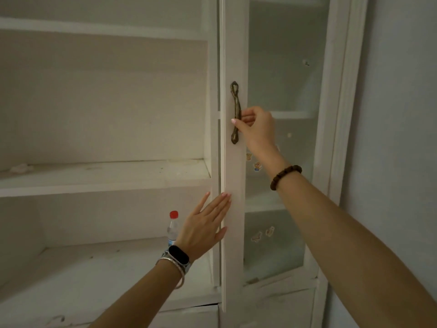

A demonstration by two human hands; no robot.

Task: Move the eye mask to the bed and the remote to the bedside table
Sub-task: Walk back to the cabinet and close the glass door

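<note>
mask, remote: neither in view | right hand (256, 127): fingers curled round door handle (235, 112) | left hand (204, 227): fingers spread flat, tips on door (234, 233) edge | bottle (173, 227): left of door, on shelf (82, 263)

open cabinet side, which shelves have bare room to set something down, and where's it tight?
Middle shelf is bare from the centre to the door frame; a small pale scrap lies at its far left. Lower shelf is open across left and middle. Tight spot: its right end, where the bottle stands beside the left hand on the door. Right hand grips the handle.
</note>
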